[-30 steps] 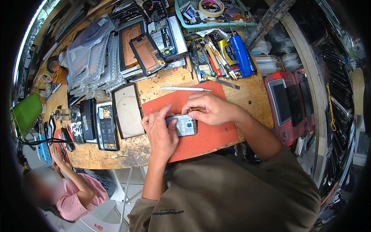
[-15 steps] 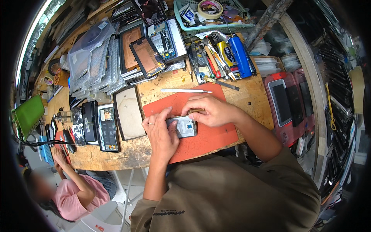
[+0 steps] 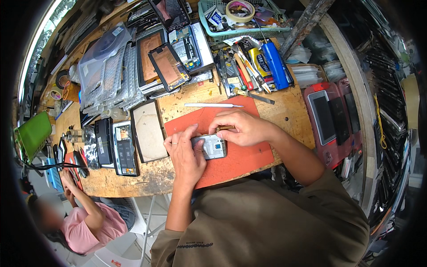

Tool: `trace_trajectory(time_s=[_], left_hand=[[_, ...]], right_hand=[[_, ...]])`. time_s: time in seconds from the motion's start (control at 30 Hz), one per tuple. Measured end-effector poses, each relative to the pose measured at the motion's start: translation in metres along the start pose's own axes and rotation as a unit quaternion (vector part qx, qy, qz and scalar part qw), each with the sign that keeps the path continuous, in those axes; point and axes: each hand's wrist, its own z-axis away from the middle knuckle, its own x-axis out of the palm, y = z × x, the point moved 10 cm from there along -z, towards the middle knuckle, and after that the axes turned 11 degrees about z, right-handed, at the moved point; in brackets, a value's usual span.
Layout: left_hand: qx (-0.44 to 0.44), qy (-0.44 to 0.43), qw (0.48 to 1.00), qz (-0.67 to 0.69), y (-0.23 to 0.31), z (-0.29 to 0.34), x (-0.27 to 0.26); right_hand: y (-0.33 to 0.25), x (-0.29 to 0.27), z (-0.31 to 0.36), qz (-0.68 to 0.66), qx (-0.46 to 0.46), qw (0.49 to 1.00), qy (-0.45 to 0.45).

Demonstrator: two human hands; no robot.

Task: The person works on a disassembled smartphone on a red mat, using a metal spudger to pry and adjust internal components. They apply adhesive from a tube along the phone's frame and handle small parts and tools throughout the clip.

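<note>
A small silver phone body (image 3: pixel 213 147) lies on a red work mat (image 3: pixel 242 158) on the wooden bench. My left hand (image 3: pixel 186 153) grips its left end, fingers curled over the edge. My right hand (image 3: pixel 242 128) rests over its top right and pinches a thin brown-handled tool (image 3: pixel 224 127) against the phone. A long metal pry blade (image 3: pixel 213 105) lies loose on the mat's far edge.
Phone screens and frames (image 3: pixel 147 131) lie left of the mat, with stacked panels (image 3: pixel 164 66) behind. Hand tools and a blue can (image 3: pixel 275 64) sit at the back, a green basket (image 3: pixel 242 18) beyond. Red-cased phones (image 3: pixel 327 120) lie right. Another person in pink (image 3: pixel 89 224) sits lower left.
Both hands stay on the phone; the fingers have shifted only slightly. The person at lower left has moved a little.
</note>
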Motion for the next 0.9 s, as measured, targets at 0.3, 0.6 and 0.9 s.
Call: trace_trajectory(time_s=[0.3,0.6,0.9], left_hand=[[0.002,0.000,1.000,0.002,0.0008,0.0003,-0.0009],[0.005,0.000,1.000,0.004,0.0012,-0.0005,-0.0001],[0.011,0.011,1.000,0.001,0.0029,0.0000,-0.0019]], right_hand=[[0.0012,0.0015,-0.0001,-0.004,0.009,1.000,-0.006],[0.0001,0.0013,-0.0001,-0.001,-0.005,1.000,-0.008],[0.0029,0.0018,0.0014,-0.016,0.016,1.000,-0.003]])
